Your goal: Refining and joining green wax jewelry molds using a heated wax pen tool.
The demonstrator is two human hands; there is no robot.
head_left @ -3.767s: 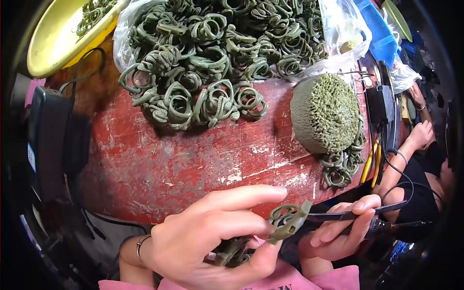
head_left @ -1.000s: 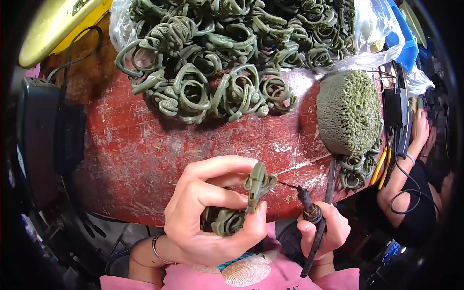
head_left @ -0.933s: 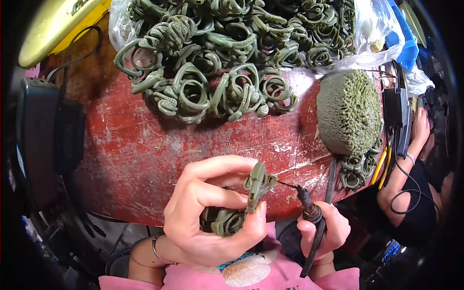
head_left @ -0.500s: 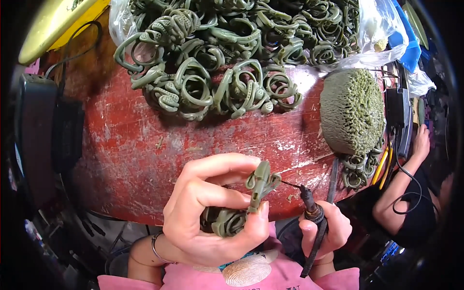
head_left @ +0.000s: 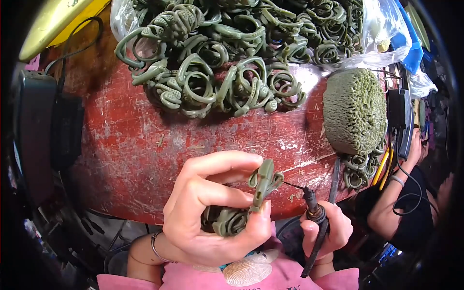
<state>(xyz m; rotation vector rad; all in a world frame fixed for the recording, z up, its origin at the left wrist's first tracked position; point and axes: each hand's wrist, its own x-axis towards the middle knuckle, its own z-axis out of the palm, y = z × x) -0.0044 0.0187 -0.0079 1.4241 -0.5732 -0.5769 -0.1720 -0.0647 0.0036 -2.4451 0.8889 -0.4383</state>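
Observation:
My left hand (head_left: 212,208) pinches a green wax ring piece (head_left: 263,181) upright between thumb and fingertips. More green wax rings (head_left: 231,222) are tucked in its palm, partly hidden by the fingers. In my right hand (head_left: 333,227) is a dark wax pen (head_left: 311,200) with a thin wire tip. That tip meets or nearly meets the small loop on the ring piece's right side; exact contact is too fine to tell. A long, flat dark strip like a file (head_left: 316,249) also passes through the right hand's grip.
A large heap of green wax rings (head_left: 198,87) covers the far side of the worn red table (head_left: 130,159), partly on clear plastic. On the right stands a rough green block (head_left: 353,113) above more rings (head_left: 357,175). Another person's arm (head_left: 398,193) shows beyond cables at far right.
The view has shifted slightly. Both hands keep nearly the same pose, pen tip still at the ring piece. At far right, the other person's arm has moved a little.

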